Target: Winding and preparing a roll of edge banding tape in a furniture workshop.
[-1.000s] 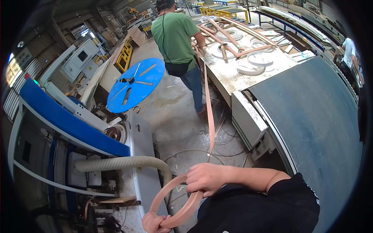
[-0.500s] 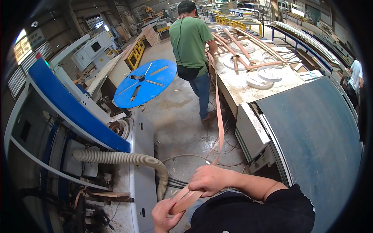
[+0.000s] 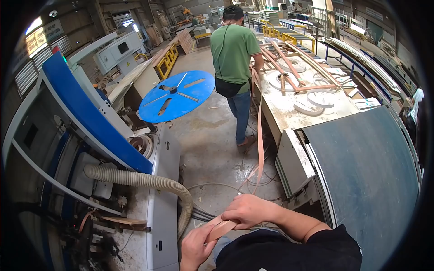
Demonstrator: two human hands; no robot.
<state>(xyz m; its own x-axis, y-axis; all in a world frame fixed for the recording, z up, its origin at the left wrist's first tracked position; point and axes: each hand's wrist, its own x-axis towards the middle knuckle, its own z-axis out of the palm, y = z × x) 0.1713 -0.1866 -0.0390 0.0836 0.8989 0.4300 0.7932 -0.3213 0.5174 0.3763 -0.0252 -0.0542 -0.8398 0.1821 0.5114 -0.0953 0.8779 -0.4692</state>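
A long, pinkish-tan strip of edge banding hangs in the gap between machine and table, running from the co-worker's side down toward me. My left hand is closed round a looped section of it at the bottom of the view. Just up and to the right, my right hand grips the same banding, fingers curled over it. A short flat stretch shows between the two hands. How many layers lie in my grip is partly hidden by the fingers.
A person in a green shirt stands ahead beside a worktable bearing wooden frames and white coils. A blue slotted disc and a ribbed hose are at left. A dark-topped conveyor lies right. Cables cross the floor.
My hands have drawn slightly closer together, with less of the banding showing between them. The whole view has shifted a little, and the hanging strip has swung slightly.
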